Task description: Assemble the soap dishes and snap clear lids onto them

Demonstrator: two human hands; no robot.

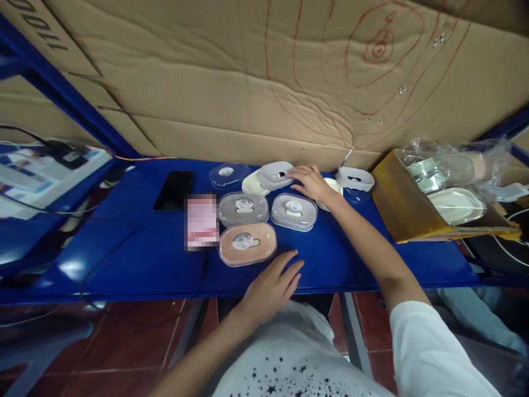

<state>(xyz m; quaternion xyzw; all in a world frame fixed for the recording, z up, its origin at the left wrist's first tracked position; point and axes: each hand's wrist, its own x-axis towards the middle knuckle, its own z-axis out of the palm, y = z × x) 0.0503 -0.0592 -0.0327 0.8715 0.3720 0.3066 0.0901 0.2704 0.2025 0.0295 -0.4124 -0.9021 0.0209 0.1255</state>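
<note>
Right hand: the right hand [312, 182] reached over the far part of the table, its fingertips against the near-right edge of an open grey dish; whether they gripped it or merely touched it could not be told.
Open grey dish: the grey dish [270, 175] lay at the right fingertips, tilted, one end overlapping a cream piece [253, 185] farther left of those fingers.
Left hand: the left hand [273, 282] held nothing, its fingers loosely spread and slightly bent near the front edge of the blue table [136, 259].
Peach box: the lidded peach box [250, 251] sat just beyond the left fingers and to their left, a round label on top.
Lidded grey boxes: one grey box [294, 219] stood just nearer than the right fingertips; another grey box [231, 209] stood to its left, farther from those fingers.
Loose clear lid: the clear lid [237, 176] rested left of the right fingertips, beyond the cream piece.
Behind the right wrist: another cream piece [338, 185] showed partly; farther right of the fingers, a second grey dish [355, 178] sat over a clear piece [356, 196].
Far right of both hands' fingers: a carton [388, 204] held cream and plastic-wrapped pieces.
Left of all the fingers: a blurred pink item [201, 222] lay near the boxes, with a black phone [173, 190] beyond it.
</note>
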